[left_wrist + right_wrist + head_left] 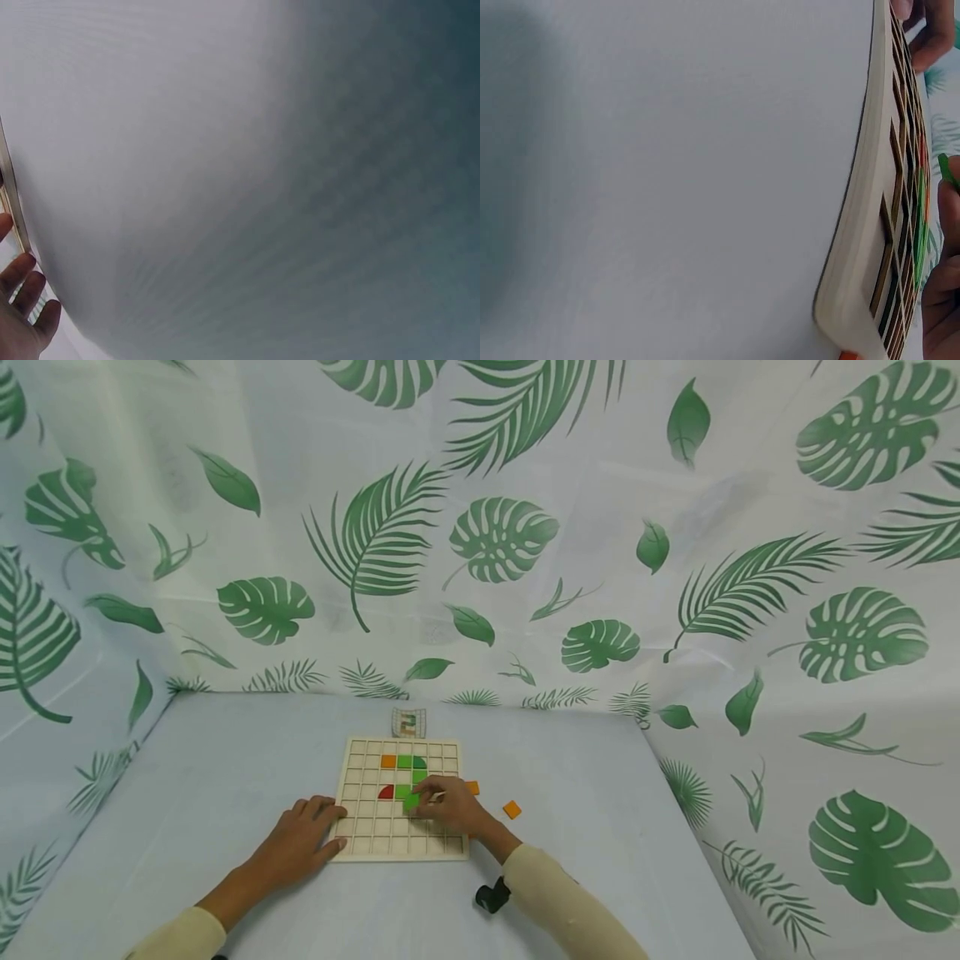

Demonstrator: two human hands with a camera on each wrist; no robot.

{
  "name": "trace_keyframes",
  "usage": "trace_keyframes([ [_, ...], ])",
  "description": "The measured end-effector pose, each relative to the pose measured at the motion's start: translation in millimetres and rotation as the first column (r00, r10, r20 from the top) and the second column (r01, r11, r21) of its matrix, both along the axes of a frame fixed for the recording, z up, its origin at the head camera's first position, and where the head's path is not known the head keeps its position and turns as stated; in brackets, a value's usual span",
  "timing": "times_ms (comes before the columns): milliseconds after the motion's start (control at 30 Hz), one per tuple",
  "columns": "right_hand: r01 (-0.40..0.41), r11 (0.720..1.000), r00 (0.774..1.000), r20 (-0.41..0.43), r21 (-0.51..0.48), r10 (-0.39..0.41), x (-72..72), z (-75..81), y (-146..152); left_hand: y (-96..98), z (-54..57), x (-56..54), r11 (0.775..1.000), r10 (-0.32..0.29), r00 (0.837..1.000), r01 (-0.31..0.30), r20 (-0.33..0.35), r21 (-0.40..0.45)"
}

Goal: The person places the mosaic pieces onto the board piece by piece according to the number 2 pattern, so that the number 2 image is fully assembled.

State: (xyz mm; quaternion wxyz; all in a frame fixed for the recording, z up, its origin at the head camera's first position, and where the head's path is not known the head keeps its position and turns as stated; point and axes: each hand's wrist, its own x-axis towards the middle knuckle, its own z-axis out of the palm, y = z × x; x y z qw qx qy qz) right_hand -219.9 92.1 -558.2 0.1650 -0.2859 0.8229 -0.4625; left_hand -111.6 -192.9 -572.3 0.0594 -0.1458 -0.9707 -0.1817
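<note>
A pale wooden grid board [360, 835] lies on the table. My right hand [453, 808] is over its middle, pinching a green tile [946, 169] between thumb and fingers. On the board sit an orange tile [387, 762], a green tile [405, 762], a dark green quarter-round piece [419, 762], a red quarter-round piece [386, 792] and more green tiles, partly hidden by the right hand. My left hand [300, 835] rests at the board's left edge, fingers loosely extended and touching it. Only its fingertips and part of the palm show in the left wrist view.
A small printed card [408, 723] with a coloured pattern lies just behind the board. To the right of the board are a loose orange tile [512, 810] and another orange piece [472, 787] by its edge. A black object [492, 896] shows beside the right sleeve. Leaf-printed sheeting surrounds the table.
</note>
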Motion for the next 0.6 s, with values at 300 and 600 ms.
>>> trace_keyframes([
  [300, -0.016, 0.997, 0.999, -0.033, 0.077, 0.018, 4.6, 2.8, -19.2, -0.6, -1.8, -0.4, 1.0, -0.005, 1.0, 0.005, -0.012, 0.014],
  [600, 0.005, 0.987, 0.996, -0.092, 0.158, 0.01, 10.0, -1.2, -35.5, -0.3, -1.1, 0.1, 1.0, -0.013, 1.0, 0.013, -0.009, 0.014],
])
